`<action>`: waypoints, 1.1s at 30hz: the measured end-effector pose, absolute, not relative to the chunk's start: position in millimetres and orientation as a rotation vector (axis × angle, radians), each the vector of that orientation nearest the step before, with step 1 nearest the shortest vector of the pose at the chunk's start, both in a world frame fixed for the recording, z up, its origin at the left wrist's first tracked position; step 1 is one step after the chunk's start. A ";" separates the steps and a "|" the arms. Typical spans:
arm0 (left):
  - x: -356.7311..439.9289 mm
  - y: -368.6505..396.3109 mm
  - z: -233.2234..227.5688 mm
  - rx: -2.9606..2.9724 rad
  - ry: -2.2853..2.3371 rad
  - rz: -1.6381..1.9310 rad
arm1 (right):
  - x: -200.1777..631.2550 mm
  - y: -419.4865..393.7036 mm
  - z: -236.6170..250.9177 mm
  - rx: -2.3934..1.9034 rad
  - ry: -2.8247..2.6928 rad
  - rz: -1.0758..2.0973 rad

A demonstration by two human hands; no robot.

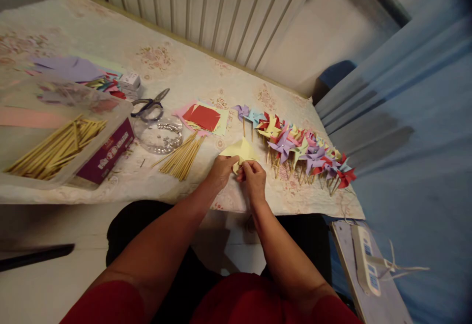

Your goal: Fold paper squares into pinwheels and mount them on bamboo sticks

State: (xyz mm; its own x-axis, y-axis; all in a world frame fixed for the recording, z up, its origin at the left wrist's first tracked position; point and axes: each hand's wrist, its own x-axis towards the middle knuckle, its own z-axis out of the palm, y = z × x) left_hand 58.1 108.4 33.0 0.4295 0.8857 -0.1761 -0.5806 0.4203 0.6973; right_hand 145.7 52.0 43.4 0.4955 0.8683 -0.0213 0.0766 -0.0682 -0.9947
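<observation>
Both forearms lead to the left hand [220, 170] and right hand [253, 179], pinched shut on yellow paper [240, 151] whose lower edge they hide.

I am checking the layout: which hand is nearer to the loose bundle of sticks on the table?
Left. The left hand is just right of the loose bundle of sticks; the right hand lies farther right, beyond it.

The desk [155, 63] wears a floral cloth. Left of the grips lie loose sticks [182, 157], a dish [158, 134], scissors [149, 103] and paper squares [202, 117]. Right of them lie pinwheels [298, 149].
</observation>
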 end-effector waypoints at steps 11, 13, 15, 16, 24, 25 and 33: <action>58.0 106.7 38.5 0.596 0.631 0.969 | 143.6 58.0 50.3 -1.556 -0.825 0.805; 58.7 106.9 38.3 0.582 0.628 0.979 | 144.0 58.4 50.1 -1.567 -0.831 0.802; 59.3 106.5 37.8 0.575 0.614 0.985 | 144.5 58.9 49.7 -1.580 -0.829 0.801; 59.5 106.2 37.5 0.576 0.607 0.984 | 144.8 59.1 49.6 -1.588 -0.825 0.799; 58.9 104.3 36.4 0.581 0.590 0.992 | 146.9 60.1 49.4 -1.620 -0.830 0.787; 58.8 104.4 36.4 0.578 0.593 0.994 | 147.1 60.4 49.2 -1.622 -0.831 0.781; 59.8 104.6 36.8 0.571 0.607 0.974 | 149.2 64.2 43.1 -1.656 -0.847 0.731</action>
State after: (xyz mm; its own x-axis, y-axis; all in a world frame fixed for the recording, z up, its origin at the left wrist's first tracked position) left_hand 59.8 104.6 36.8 0.4268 0.8791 -0.2122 -0.5772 0.4454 0.6845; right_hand 149.2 64.2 43.1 0.5567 0.8296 -0.0432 0.1640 -0.1607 -0.9733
